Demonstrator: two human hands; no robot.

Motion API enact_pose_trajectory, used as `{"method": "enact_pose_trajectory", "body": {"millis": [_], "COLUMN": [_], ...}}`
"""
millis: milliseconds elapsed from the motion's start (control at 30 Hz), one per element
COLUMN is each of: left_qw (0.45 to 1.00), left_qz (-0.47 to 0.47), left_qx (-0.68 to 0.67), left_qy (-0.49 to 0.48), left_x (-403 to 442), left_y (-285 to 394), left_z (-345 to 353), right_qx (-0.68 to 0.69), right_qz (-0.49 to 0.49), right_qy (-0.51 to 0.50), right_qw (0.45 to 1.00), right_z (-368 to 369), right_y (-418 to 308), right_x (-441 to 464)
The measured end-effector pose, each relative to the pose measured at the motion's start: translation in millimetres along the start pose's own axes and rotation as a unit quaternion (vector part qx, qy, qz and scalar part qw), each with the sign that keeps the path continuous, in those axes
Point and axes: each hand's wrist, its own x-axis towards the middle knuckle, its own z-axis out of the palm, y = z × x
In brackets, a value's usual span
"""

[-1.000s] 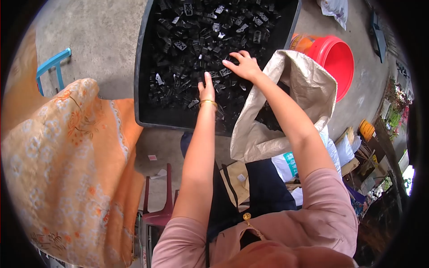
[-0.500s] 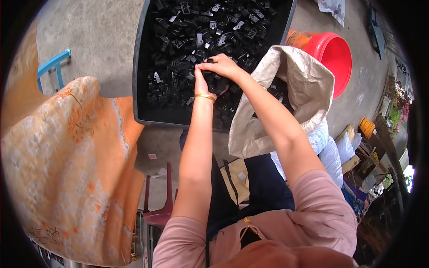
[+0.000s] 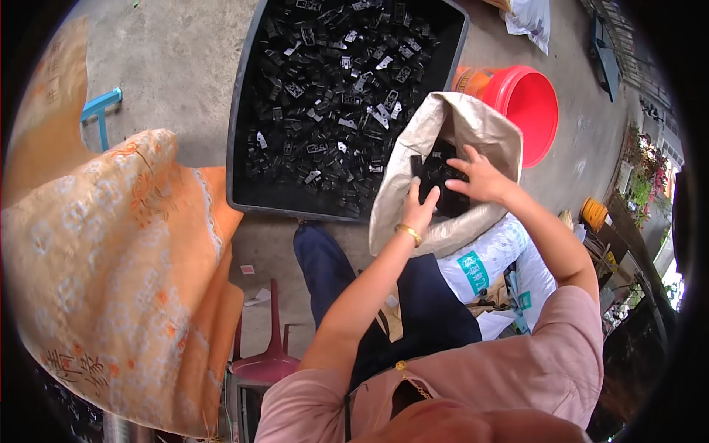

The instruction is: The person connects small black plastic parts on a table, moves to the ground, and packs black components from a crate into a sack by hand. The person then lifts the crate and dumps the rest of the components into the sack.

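**Left hand [image 3: 421,212] and right hand [image 3: 484,179] at the mouth of a pale sack [image 3: 484,133]**

From my end of the feed, the relation that matters is between the left fingertips and one slim dark piece [image 3: 416,164]. It lies just beyond them, up the view, by the sack's left inner side. Its long axis runs roughly up and down the view, nearly in line with the left fingers. The left hand is the nearer of the two; the right is across the opening.

On the left, I see thumb and forefinger a little parted, with dark stuff around them; I cannot tell whether they grip the piece or merely sit against it. The right fingers are spread wide and loosely curved over the sack's mouth, and I make out nothing held in them.

Inside the sack I see a dark heap of black parts [image 3: 440,156], with the depth hidden from me. To its left, just beside it, the black tub [image 3: 295,201] holds many loose black pieces [image 3: 313,115] lying at all angles, some catching the light. Behind the sack, a red bucket [image 3: 538,118] shows its inner wall. White bags [image 3: 480,260] lie below the sack, their contents hidden.
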Motion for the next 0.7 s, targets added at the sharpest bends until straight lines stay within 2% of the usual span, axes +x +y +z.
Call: {"method": "enact_pose_trajectory", "body": {"millis": [67, 100, 133, 167, 200, 233, 267, 300, 367, 400, 433, 467, 500, 533, 600, 633, 667, 700], "left_qw": [0.994, 0.987, 0.960, 0.848, 0.782, 0.768, 0.766, 0.779, 0.836, 0.849, 0.836, 0.822, 0.821, 0.821, 0.822, 0.843, 0.857, 0.883], "left_qz": [0.092, 0.137, 0.220, 0.417, 0.381, 0.313, 0.223, 0.141, 0.037, -0.007, -0.010, -0.013, -0.013, -0.008, 0.010, 0.030, 0.048, 0.098], "left_qx": [0.052, 0.079, 0.135, 0.229, 0.335, 0.317, 0.299, 0.250, 0.133, 0.072, 0.076, 0.081, 0.092, 0.115, 0.154, 0.131, 0.171, 0.138], "left_qy": [0.014, 0.024, 0.110, 0.233, 0.362, 0.460, 0.523, 0.557, 0.531, 0.523, 0.544, 0.564, 0.563, 0.559, 0.548, 0.521, 0.484, 0.438], "left_x": [25.8, 38.4, 51.7, 98.3, 111.6, 133.2, 155.7, 169.6, 191.7, 197.5, 206.9, 214.2, 215.5, 216.2, 210.5, 202.7, 209.8, 201.0], "left_y": [29.0, 43.6, 77.8, 85.8, 115.6, 123.7, 133.6, 148.8, 164.4, 170.8, 174.0, 176.5, 179.7, 174.0, 171.6, 170.8, 155.7, 148.6], "left_z": [-44.8, -67.1, -93.9, -132.7, -161.9, -184.1, -203.9, -213.5, -224.6, -220.6, -215.6, -210.2, -206.5, -205.0, -199.8, -187.6, -186.0, -171.9], "right_qx": [0.110, 0.107, 0.132, 0.156, 0.149, 0.196, 0.184, 0.131, 0.173, 0.217, 0.223, 0.207, 0.192, 0.212, 0.193, 0.178, 0.161, 0.174], "right_qz": [-0.116, -0.152, -0.194, -0.235, -0.240, -0.209, -0.215, -0.238, -0.243, -0.221, -0.226, -0.125, -0.079, -0.102, -0.160, -0.189, -0.219, -0.244], "right_qy": [0.056, 0.101, 0.167, 0.233, 0.274, 0.302, 0.361, 0.415, 0.470, 0.393, 0.426, 0.371, 0.346, 0.330, 0.528, 0.490, 0.451, 0.409], "right_qw": [0.986, 0.977, 0.958, 0.931, 0.919, 0.909, 0.888, 0.868, 0.831, 0.866, 0.847, 0.896, 0.915, 0.914, 0.811, 0.832, 0.850, 0.862], "right_z": [-12.8, -18.0, -26.7, -36.4, -41.5, -53.9, -66.2, -78.2, -88.5, -100.9, -100.1, -107.8, -109.3, -96.5, -44.4, -32.8, -22.8, -13.1], "right_y": [3.5, 1.1, -7.2, -14.7, -14.4, -25.9, -37.5, -51.6, -91.1, -115.1, -135.0, -165.1, -186.7, -195.3, -201.1, -196.3, -188.1, -181.9], "right_x": [32.8, 59.9, 85.5, 114.6, 158.3, 190.0, 220.8, 251.1, 305.7, 315.1, 332.9, 307.5, 290.0, 296.0, 319.1, 315.3, 304.0, 292.5]}}
